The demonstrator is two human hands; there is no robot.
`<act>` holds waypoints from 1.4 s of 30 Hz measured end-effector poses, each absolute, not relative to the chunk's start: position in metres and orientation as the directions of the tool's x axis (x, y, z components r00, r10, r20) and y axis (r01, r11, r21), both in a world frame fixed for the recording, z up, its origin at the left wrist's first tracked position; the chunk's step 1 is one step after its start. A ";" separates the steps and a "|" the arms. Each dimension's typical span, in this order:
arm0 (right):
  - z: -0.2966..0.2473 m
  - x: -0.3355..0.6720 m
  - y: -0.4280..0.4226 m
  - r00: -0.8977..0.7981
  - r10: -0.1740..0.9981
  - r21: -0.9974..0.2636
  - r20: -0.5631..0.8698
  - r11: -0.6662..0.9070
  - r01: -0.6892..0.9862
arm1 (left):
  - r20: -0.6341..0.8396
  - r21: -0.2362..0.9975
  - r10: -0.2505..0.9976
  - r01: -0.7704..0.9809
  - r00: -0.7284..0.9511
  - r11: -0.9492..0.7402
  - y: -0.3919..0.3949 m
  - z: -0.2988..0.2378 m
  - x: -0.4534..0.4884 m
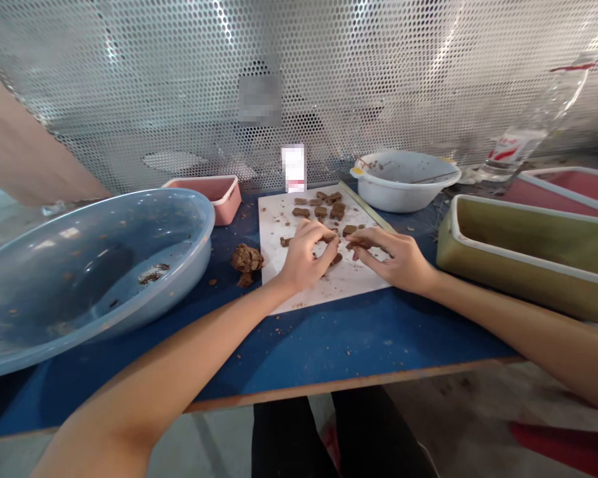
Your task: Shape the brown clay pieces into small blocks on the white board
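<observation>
A white board (329, 285) lies on the blue table (329, 345) with several small brown clay pieces (329, 211) at its far end. My left hand (306, 255) rests on the board with its fingers curled and pinched round a brown clay piece (335, 259). My right hand (396, 255) meets it from the right, fingertips pinched on another brown piece (356, 244). A lump of brown clay (246, 259) sits on the table just left of the board.
A big light-blue basin (94, 265) fills the left. A pink tub (219, 192) and a white bowl (406, 179) stand at the back, an olive tray (523, 265) on the right, a plastic bottle (533, 126) behind it. A perforated metal screen (179, 79) closes the back.
</observation>
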State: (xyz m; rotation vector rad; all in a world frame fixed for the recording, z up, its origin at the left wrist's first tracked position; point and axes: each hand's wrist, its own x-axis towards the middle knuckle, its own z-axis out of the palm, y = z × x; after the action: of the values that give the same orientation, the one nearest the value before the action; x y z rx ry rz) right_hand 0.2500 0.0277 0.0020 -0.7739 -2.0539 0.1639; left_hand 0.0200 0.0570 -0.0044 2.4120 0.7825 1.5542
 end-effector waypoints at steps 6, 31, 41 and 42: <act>0.009 0.249 0.028 -0.416 0.586 -0.398 0.695 0.796 0.456 | 0.794 0.461 0.557 0.356 0.244 -0.813 0.061 -0.007 0.019; 0.001 0.254 0.035 -0.440 0.628 -0.403 0.642 0.765 0.503 | 0.681 0.609 0.712 0.409 0.169 -0.679 0.072 -0.016 0.015; 0.007 0.256 0.032 -0.526 0.656 -0.423 0.541 0.753 0.504 | 0.643 0.649 0.736 0.361 0.212 -0.670 0.072 -0.019 0.015; 0.007 0.255 0.032 -0.515 0.653 -0.421 0.556 0.755 0.502 | 0.637 0.656 0.737 0.344 0.225 -0.672 0.072 -0.019 0.016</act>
State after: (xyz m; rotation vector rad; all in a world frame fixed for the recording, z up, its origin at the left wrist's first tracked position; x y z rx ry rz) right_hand 0.2550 0.0317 0.0069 -0.8606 -2.2256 0.2671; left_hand 0.0155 0.0720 -0.0190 2.1287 0.9997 1.4320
